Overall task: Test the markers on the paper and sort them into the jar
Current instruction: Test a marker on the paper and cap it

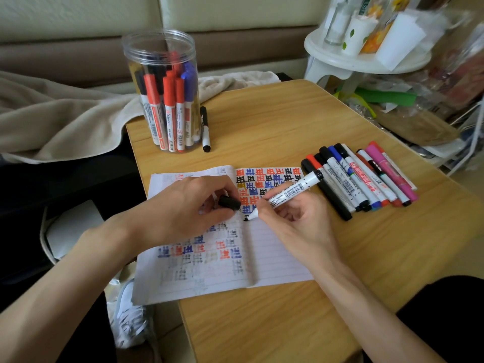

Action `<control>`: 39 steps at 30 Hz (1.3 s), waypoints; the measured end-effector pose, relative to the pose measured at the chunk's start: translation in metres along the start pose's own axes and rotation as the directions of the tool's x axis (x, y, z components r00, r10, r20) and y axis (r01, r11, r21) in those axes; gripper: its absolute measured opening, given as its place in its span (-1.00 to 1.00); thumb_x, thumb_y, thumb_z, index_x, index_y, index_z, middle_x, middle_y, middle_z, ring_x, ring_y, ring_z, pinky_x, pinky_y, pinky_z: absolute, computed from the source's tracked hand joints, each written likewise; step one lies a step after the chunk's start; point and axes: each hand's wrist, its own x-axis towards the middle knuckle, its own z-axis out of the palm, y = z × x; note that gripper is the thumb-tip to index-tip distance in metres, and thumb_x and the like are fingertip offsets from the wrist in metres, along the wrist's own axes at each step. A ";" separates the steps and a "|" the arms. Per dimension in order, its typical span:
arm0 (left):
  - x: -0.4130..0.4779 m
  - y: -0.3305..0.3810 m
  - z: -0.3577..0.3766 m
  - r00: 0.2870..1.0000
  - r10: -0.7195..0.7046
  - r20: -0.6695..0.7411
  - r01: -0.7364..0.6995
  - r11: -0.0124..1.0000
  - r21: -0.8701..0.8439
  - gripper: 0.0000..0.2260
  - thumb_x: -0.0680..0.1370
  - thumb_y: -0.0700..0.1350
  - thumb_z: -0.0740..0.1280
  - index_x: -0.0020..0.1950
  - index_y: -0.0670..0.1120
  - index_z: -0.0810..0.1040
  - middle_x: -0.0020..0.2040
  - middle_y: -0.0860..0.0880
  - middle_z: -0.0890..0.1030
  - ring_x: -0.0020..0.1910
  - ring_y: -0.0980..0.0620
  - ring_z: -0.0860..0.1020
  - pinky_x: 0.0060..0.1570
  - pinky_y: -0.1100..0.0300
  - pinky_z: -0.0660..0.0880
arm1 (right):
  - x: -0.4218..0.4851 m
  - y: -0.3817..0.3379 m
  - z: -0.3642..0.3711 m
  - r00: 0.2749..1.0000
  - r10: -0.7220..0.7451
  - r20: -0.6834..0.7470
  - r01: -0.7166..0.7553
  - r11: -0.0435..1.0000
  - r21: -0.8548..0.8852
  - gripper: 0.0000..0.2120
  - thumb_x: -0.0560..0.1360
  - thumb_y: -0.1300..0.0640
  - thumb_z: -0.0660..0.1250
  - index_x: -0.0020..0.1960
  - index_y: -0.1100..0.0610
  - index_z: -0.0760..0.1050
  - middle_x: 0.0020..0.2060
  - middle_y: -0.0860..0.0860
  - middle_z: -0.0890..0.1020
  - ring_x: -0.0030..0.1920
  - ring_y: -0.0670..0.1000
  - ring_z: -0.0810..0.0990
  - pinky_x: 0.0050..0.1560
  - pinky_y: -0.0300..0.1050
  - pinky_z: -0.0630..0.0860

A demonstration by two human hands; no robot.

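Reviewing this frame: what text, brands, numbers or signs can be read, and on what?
"WHITEBOARD MARKER": on a row marker lying on the table.
"MARKER", beside a barcode: on the held marker in the right hand.
Red label on a neighbouring marker: blurred, unreadable.
Labels on the jar markers: too small to read.
Paper: repeated hand-drawn grid-like signs in red, blue and black; no readable word.

Red, black and blue caps (169, 87) in clear jar (159, 43). White barrel, black tip on marker (296, 189). Red, blue, black marks across lined paper (275, 247). Wood-grain table (288, 121).
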 end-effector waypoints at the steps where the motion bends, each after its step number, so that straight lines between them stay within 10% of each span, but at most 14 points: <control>1: 0.000 0.000 0.000 1.000 -0.001 0.002 0.001 1.000 -0.002 -0.86 0.60 0.01 0.40 0.14 0.18 0.55 -0.09 0.13 0.62 -0.11 0.07 0.53 -0.13 0.26 0.48 | 0.000 0.000 0.000 1.000 0.007 -0.011 -0.007 1.000 0.001 -0.85 0.48 0.30 0.52 -0.18 0.08 0.67 -0.40 -0.12 0.67 -0.42 -0.19 0.54 -0.40 -0.35 0.40; 33: 0.000 0.004 -0.001 1.000 -0.020 0.009 0.020 1.000 0.005 -0.85 0.60 0.01 0.39 0.16 0.15 0.56 -0.08 0.21 0.61 -0.05 0.13 0.53 -0.10 0.35 0.47 | 0.002 0.003 -0.002 1.000 0.028 0.000 -0.028 0.999 0.029 -0.90 0.53 0.23 0.52 -0.07 0.05 0.69 -0.33 -0.05 0.71 -0.34 0.08 0.61 -0.31 0.17 0.56; 39: 0.001 0.003 -0.001 1.000 -0.017 0.008 0.017 1.000 0.009 -0.85 0.59 0.02 0.39 0.15 0.18 0.55 -0.08 0.22 0.61 -0.08 0.15 0.54 -0.09 0.32 0.48 | 0.003 0.004 -0.002 1.000 0.026 0.012 -0.026 1.000 -0.009 -0.94 0.52 0.22 0.52 -0.08 0.09 0.69 -0.38 -0.15 0.67 -0.39 -0.05 0.57 -0.37 -0.16 0.47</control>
